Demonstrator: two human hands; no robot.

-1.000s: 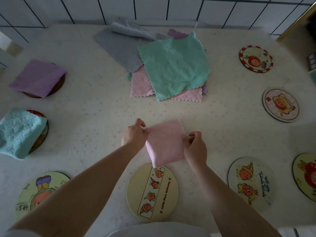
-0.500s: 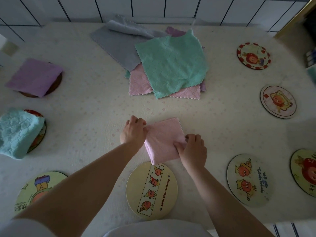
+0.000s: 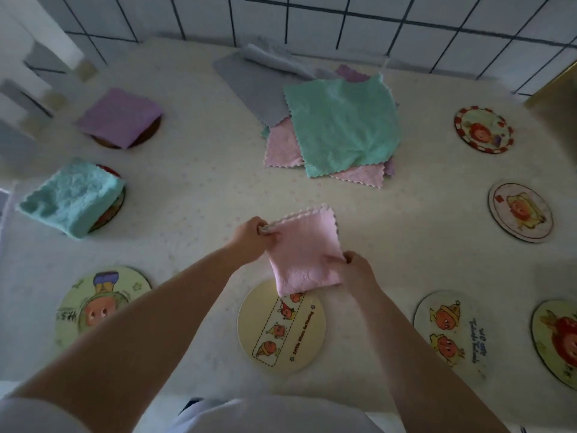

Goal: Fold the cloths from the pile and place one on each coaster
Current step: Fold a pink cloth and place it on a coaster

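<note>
A folded pink cloth point(image 3: 304, 250) is held just above the table near the front middle. My left hand point(image 3: 251, 234) pinches its far left corner. My right hand point(image 3: 354, 270) grips its near right edge. The cloth's lower corner overlaps the top of a yellow coaster point(image 3: 281, 329) printed with small figures. The pile of unfolded cloths point(image 3: 340, 126) lies at the back, a green one on top of pink, grey and purple ones. A folded purple cloth point(image 3: 120, 115) and a folded light blue cloth point(image 3: 71, 198) each rest on a coaster at the left.
Bare coasters lie around the table: one at the front left point(image 3: 100, 304), two at the front right point(image 3: 449, 331) point(image 3: 559, 339), and two along the right side point(image 3: 520, 212) point(image 3: 482, 129). A tiled wall point(image 3: 312, 20) runs behind the table.
The pink cloth has lifted off the table and shifted toward the yellow coaster. My left hand now pinches a corner, and my right hand slid to the near right edge.
</note>
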